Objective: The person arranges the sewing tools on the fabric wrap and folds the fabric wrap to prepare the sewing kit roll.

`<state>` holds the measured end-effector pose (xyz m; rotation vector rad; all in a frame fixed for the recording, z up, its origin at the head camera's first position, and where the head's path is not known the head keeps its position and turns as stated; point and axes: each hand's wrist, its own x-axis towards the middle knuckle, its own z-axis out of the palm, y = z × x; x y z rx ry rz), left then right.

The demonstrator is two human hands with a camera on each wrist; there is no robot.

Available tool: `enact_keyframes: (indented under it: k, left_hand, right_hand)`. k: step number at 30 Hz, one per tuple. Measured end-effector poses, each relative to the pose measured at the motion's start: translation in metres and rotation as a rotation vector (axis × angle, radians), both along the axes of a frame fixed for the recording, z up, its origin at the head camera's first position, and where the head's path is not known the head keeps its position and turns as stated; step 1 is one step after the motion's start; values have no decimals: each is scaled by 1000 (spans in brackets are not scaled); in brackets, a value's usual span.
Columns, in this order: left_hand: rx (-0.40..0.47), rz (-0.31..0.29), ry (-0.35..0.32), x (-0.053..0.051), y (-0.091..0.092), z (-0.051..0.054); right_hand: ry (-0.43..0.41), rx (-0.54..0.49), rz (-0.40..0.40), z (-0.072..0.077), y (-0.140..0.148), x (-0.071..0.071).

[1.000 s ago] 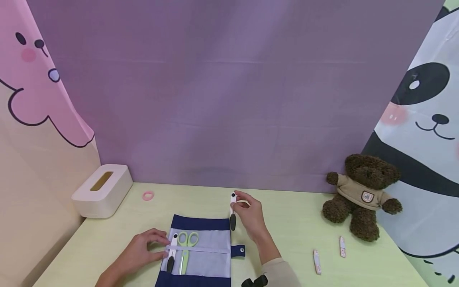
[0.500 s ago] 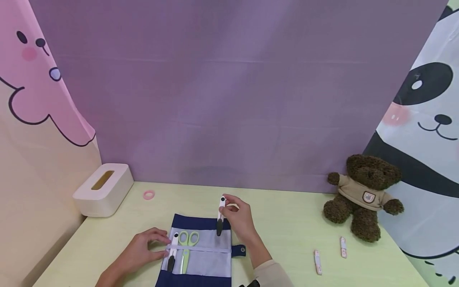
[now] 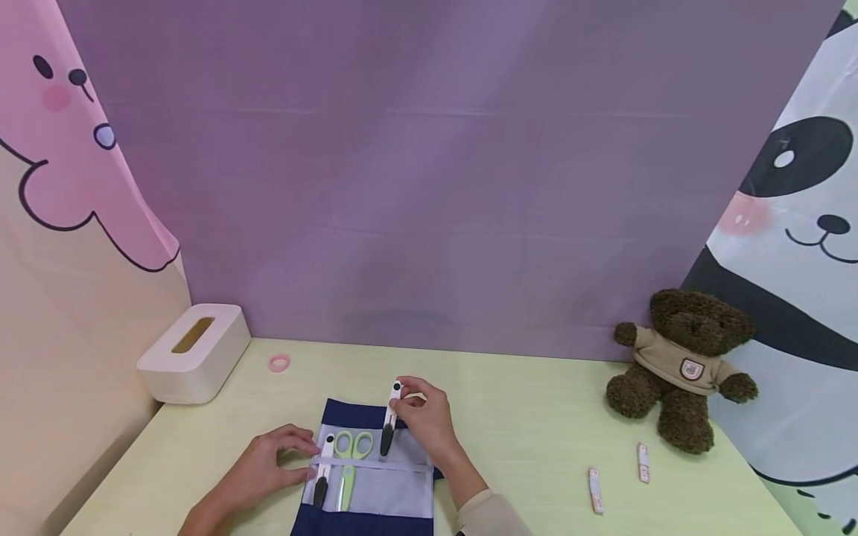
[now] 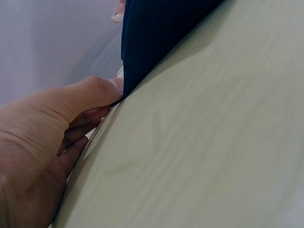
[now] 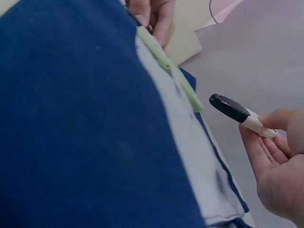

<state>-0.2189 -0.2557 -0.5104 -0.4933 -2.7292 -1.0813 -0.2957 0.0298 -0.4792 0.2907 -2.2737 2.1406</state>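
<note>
A navy-and-pale-lilac fabric tool roll (image 3: pixel 409 487) lies unfolded on the table. Light green scissors (image 3: pixel 345 470) and a white tool with a black end (image 3: pixel 323 472) sit side by side behind its elastic band. At the roll's left edge, my left hand (image 3: pixel 264 461) holds the fabric between curled fingers and thumb; the left wrist view has the thumb (image 4: pixel 97 92) against the navy cloth. My right hand (image 3: pixel 429 423) pinches a second slim white tool (image 3: pixel 392 418) near its top, black end (image 5: pixel 229 108) down, over the roll just right of the scissors.
A white tissue box (image 3: pixel 194 353) stands at the back left, near a pink ring (image 3: pixel 278 362). Two small pale pink-and-white bars (image 3: pixel 596 490) lie on the right of the table. Behind them sits a brown teddy bear (image 3: pixel 690 368) in a beige shirt.
My right hand has carried the white tool leftward and down, from the roll's upper right corner to beside the scissors. My left hand stays at the roll's left edge.
</note>
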Motion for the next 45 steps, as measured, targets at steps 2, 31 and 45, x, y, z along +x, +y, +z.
enact_keyframes:
  k: [2, 31, 45]
  left_hand:
    - [-2, 1, -4, 0, 0, 0]
    - [-8, 3, 11, -2, 0, -1]
    - [0, -4, 34, -2, -1, -3]
  right_hand:
    - [4, 4, -2, -3, -2, 0]
    - [45, 106, 56, -19, -4, 4]
    - [40, 177, 251, -20, 16, 0]
